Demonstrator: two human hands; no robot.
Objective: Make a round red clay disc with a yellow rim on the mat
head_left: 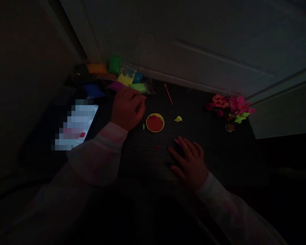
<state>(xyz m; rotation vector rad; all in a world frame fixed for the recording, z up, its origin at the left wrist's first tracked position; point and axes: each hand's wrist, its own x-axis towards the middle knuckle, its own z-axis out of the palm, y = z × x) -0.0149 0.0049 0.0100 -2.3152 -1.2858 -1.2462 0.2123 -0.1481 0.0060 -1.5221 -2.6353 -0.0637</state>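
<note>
My left hand (129,108) hovers or rests just left of a red disc with a yellow rim (155,123), its fingers curled together; whatever they hold, if anything, is hidden. Bags of coloured modelling clay lie just beyond it, among them a light green one (138,88). On the dark table, my right hand (190,161) is spread, palm down. Close to its fingertips lies a tiny red piece (158,146). Between the left hand and the disc is a small green bit (143,126). A yellow lump (178,118) sits right of the disc.
At the left lies a lit phone (88,126), partly blurred out. A thin red stick (168,94) lies near the back wall. Pink, orange and green clay shapes (234,107) are heaped at the right, with a small round piece (229,127) before them. The room is dark.
</note>
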